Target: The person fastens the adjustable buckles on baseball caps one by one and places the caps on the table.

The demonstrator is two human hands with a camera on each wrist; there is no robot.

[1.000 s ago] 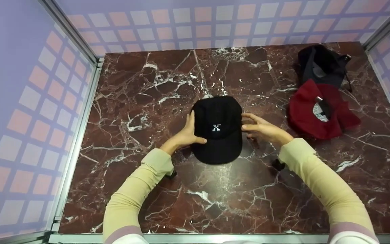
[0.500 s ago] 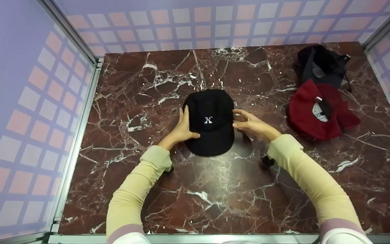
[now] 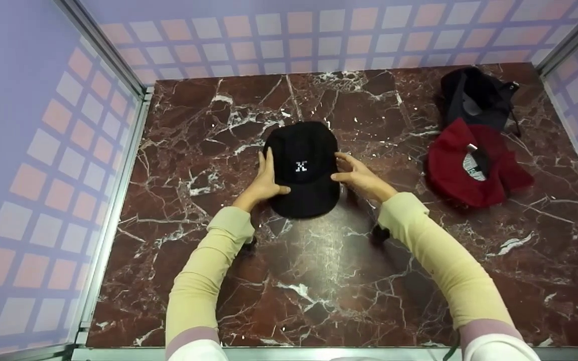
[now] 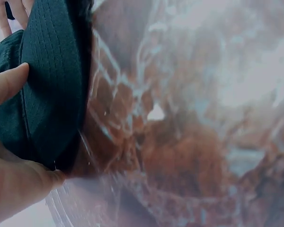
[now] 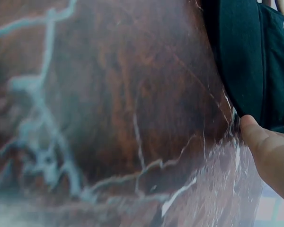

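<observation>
A black baseball cap (image 3: 303, 143) with a small white emblem lies brim toward the person in the middle of the head view. At its left side, the left hand (image 3: 263, 184) grips it, thumb on top near where the brim meets the crown and fingers along the crown's side. The right hand (image 3: 362, 176) holds the opposite side, its thumb at the brim's corner and fingers against the crown. Stitching shows on the brim (image 4: 57, 85) in the left wrist view. In the right wrist view the thumb (image 5: 255, 135) touches the cap's edge.
A red cap (image 3: 444, 165) rests upturned at the right of the marbled tabletop (image 3: 193, 125), overlapping a dark cap (image 3: 494, 100) behind it. Patterned panels (image 3: 289, 35) in metal frames enclose the back and sides.
Both hands and the black cap have moved left and away from the person across the table. The cap's emblem now sits straighter; the red and dark caps have stayed put.
</observation>
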